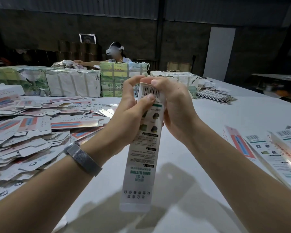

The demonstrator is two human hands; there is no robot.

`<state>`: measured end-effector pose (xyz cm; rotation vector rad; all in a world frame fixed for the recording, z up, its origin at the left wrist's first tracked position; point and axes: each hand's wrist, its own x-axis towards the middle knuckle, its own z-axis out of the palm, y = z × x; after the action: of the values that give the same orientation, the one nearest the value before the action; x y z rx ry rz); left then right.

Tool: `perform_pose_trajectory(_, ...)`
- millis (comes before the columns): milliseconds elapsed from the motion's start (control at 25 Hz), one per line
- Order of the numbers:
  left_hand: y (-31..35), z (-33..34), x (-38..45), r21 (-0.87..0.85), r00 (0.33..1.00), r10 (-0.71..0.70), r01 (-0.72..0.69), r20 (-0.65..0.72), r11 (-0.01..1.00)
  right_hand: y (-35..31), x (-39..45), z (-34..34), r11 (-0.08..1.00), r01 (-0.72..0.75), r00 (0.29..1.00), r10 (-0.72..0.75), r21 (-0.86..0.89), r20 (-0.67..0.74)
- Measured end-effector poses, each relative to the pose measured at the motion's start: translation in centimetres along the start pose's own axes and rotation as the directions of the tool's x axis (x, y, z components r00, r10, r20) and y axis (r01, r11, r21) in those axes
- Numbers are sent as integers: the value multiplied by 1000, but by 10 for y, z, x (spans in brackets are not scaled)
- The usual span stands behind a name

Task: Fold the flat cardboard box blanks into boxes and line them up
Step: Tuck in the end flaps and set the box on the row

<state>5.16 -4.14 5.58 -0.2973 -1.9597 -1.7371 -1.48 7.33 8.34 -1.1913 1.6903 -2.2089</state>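
A long white box (142, 148) stands almost upright in mid-air at the centre of the view, its far end at 12 o'clock and its near end hanging toward 6 o'clock above the white table (217, 118). Both hands grip its upper end. The left hand (133, 111) curls round the left edge, thumb pressed on the barcode panel, fingers wrapped behind. The right hand (173, 105) holds the right edge, thumb laid over the top flap — whether that flap is tucked in I cannot tell. A mesh watch band (82, 158) sits on the left wrist.

At 9 o'clock a loose heap of flat blanks (32, 125) covers the table. At 3 o'clock several finished boxes (275, 148) lie side by side. From 10 to 1 o'clock, strapped paper-wrapped bundles (74, 83) stand in a row — their contents are hidden by the wrapping. Behind them, at 12 o'clock, another person (115, 53) wearing a headset reaches to the left
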Motion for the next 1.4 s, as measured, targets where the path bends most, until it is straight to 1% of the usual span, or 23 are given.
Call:
perform_pose_trajectory(120,1,-1,0,5,1000,-13,13,17,1000,1,1,-1,1000,-17,1000,17,-3,-3)
perform_pose_trajectory(280,4,-3,-1,-6,998,-6,6,55,1000,-1,5,-7,999,-22,998,24,-41,49)
perform_pose_trajectory(400,4,-2,-1,24,995,26,-28,94,999,-4,6,-10,999,-6,1000,6,-45,9)
perform_pose_trajectory(440,4,-3,-1,29,994,39,-42,98,999,-4,6,-11,999,3,1000,-3,-45,15)
perform_pose_trajectory(560,4,-6,0,28,995,46,-49,94,998,-5,7,-15,999,19,997,-16,-37,78)
perform_pose_trajectory(840,0,-10,0,-6,996,28,-28,89,1000,-1,9,-18,994,43,990,-28,-102,138)
perform_pose_trajectory(1000,3,-11,0,-32,996,18,-15,87,999,1,9,-16,975,156,980,-132,-158,151)
perform_pose_trajectory(1120,5,-11,-1,-51,995,11,-7,94,999,0,10,-17,918,287,952,-243,-274,183)
perform_pose_trajectory(1200,7,-10,-2,-73,996,2,4,89,997,1,10,-17,876,345,934,-285,-337,216)
perform_pose_trajectory(1280,8,-11,-2,-80,997,-9,15,78,997,1,9,-17,855,369,924,-298,-364,238)
perform_pose_trajectory(1400,11,-12,-3,-41,998,-8,10,60,999,-1,9,-17,879,334,931,-250,-341,268)
